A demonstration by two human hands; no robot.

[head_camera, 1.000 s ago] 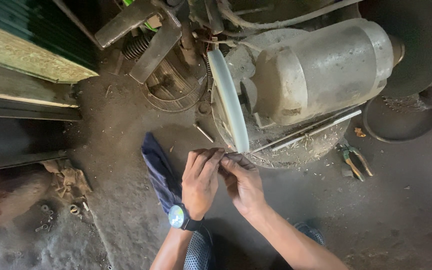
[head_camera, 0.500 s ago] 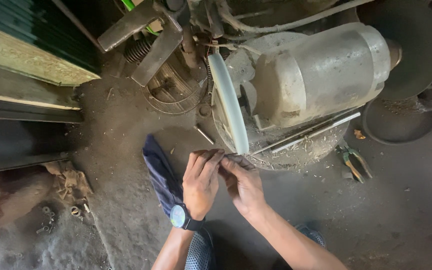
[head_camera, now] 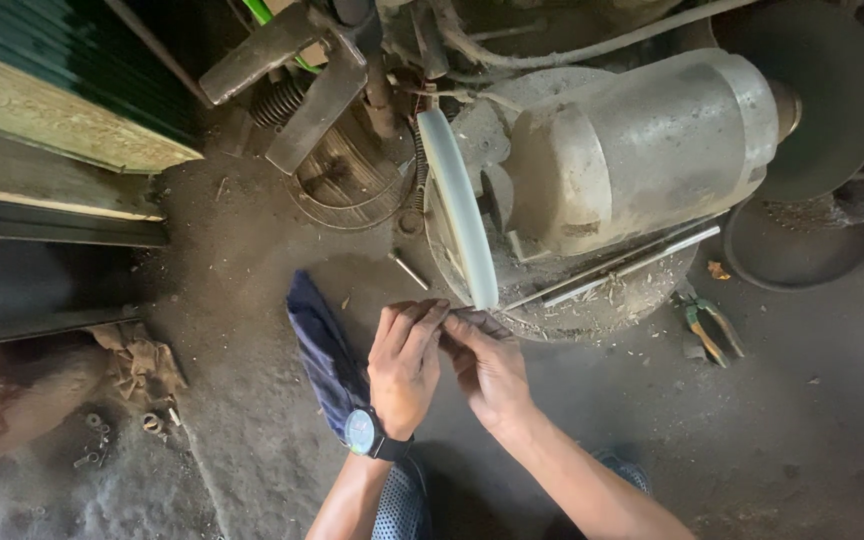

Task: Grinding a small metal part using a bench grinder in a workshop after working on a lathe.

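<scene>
While both hands meet at the wheel's near edge:
Left hand (head_camera: 404, 365): pinching a small, hard-to-identify workpiece (head_camera: 459, 314).
Right hand (head_camera: 489, 362): pinching it too.
Grinding wheel (head_camera: 460, 220): touching it, beyond.
Motor (head_camera: 652, 150): far right.

This is a rough metal workshop, with the work done low on a dusty, grit-covered floor (head_camera: 252, 250). A bench grinder with a pale grinding wheel (head_camera: 460, 215) and a bulky grey motor housing (head_camera: 642, 150) fills the middle. Around it lie pliers (head_camera: 709, 330), loose nuts (head_camera: 152, 423), a coil spring (head_camera: 274, 100), metal bars and dirty rags (head_camera: 137, 360).
</scene>
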